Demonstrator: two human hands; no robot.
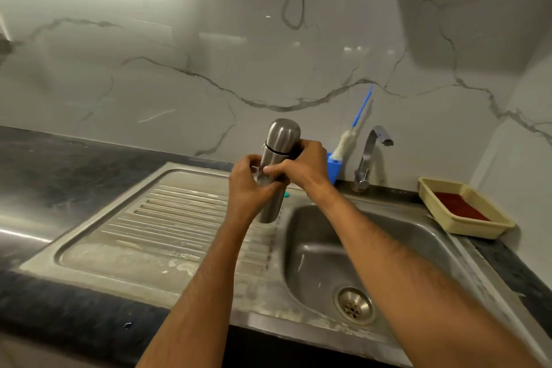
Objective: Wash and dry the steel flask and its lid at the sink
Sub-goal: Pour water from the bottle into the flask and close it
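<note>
steel flask point(273, 176) is standing nearly upright in the air above the ribbed drainboard point(167, 218), beside the sink point(328, 248) basin, with its lid point(283, 133) sitting on top. left hand point(246, 185) is gripping the body from the left, fingers curled round it. right hand point(301, 167) is grasping it just below the lid. blue-handled bottle brush point(346, 143) is leaning by the tap point(370, 155).

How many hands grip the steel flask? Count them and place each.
2. The left hand grips the steel flask at its middle from the left; the right hand grips it from the right, just below the lid's black ring. No other hands visible.
</note>
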